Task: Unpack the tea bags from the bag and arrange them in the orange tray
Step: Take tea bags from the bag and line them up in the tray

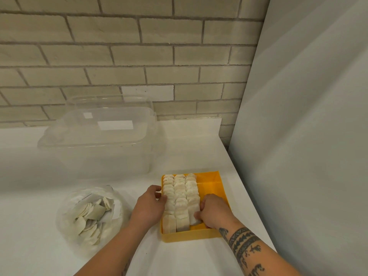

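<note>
The orange tray sits on the white counter near its right edge. Three rows of pale tea bags stand packed in its left part; the right compartments show bare orange. My left hand rests against the tray's left wall, fingers touching the left row. My right hand is inside the tray, fingers curled on tea bags at the near end of the right row. A clear plastic bag with several loose tea bags lies open to the left.
A large clear plastic box with its lid on stands behind the bag and tray. A brick wall runs along the back. A grey panel rises just right of the counter edge.
</note>
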Demonstrator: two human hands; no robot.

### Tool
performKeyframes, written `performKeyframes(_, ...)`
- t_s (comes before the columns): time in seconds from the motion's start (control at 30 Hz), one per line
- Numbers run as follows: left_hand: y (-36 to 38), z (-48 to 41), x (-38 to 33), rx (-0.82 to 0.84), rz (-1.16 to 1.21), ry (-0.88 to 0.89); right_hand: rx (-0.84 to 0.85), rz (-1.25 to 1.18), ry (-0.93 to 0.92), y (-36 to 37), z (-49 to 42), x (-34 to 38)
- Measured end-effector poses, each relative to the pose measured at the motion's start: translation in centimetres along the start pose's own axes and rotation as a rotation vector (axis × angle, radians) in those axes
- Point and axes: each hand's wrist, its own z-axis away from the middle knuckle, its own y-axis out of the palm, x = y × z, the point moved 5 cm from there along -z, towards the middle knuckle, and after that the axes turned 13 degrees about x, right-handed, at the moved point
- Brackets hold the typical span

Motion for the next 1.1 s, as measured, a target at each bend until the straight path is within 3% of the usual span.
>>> performKeyframes(0.43, -0.2, -0.1, -0.2, 0.038, -0.061, 0.015, -0.039, 0.025, 0.064, 0.5, -0.5, -0.4)
performKeyframes(0.77, -0.4, -0.2, -0.2, 0.076, -0.105, 0.021, 0.037, 0.052, 0.107, 0.3, 0.8, 0.3)
performKeyframes(1.1, -0.3, -0.3, -0.3, 0.099, -0.127, 0.014, -0.03, 0.041, 0.101, 1.2, 0.8, 0.8)
